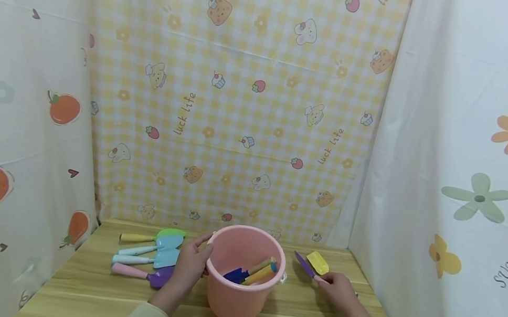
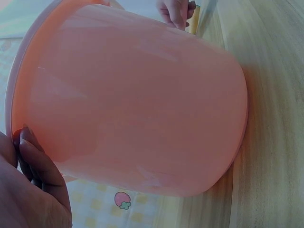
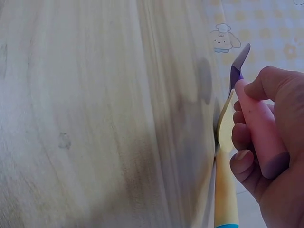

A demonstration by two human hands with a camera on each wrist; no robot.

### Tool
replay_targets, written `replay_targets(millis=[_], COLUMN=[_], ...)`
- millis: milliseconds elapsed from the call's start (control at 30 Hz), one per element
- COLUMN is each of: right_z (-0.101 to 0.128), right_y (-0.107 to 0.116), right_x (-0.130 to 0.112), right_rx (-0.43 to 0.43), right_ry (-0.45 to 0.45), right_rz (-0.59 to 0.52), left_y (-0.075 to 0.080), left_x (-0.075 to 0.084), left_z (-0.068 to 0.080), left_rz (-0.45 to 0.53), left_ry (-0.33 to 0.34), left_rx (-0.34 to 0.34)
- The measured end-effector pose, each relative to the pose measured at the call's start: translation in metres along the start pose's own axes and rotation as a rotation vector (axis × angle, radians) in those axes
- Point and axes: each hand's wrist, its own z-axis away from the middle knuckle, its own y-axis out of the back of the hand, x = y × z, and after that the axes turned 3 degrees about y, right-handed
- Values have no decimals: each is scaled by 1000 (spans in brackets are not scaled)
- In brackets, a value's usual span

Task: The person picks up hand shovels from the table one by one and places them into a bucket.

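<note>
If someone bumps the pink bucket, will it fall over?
Probably not easily. The pink bucket stands upright on the wooden table, and the left hand grips its rim. It looks like thin plastic with only a few toy tools inside, so it is likely light and might slide when pushed.

The yellow checked backdrop (image 1: 242, 99) carries the words "luck life" in slanted brown script, once at centre left of the frame and again at centre right; a cut-off "luck" sits at its top right corner. The white flowered curtain (image 1: 473, 154) at the right edge reads "SUMMER", with further letters cut off.
</note>
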Motion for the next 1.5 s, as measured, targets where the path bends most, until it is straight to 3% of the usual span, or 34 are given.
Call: replay_targets(millis=[333,1167,1500], right_z=[-2,2,5], right_y=[4,27,35], right_x=[-1,-44,-68], right_rx=[0,-19,-32], right_ry=[16,78,101], right_rz=[-6,11,-32], left_y=[1,0,0], left_x=[-2,1,1], left_z=[-2,-1,0], left_rz=[-6,17,2], left_ry=[8,-10,-6], left_rx=[3,5,10])
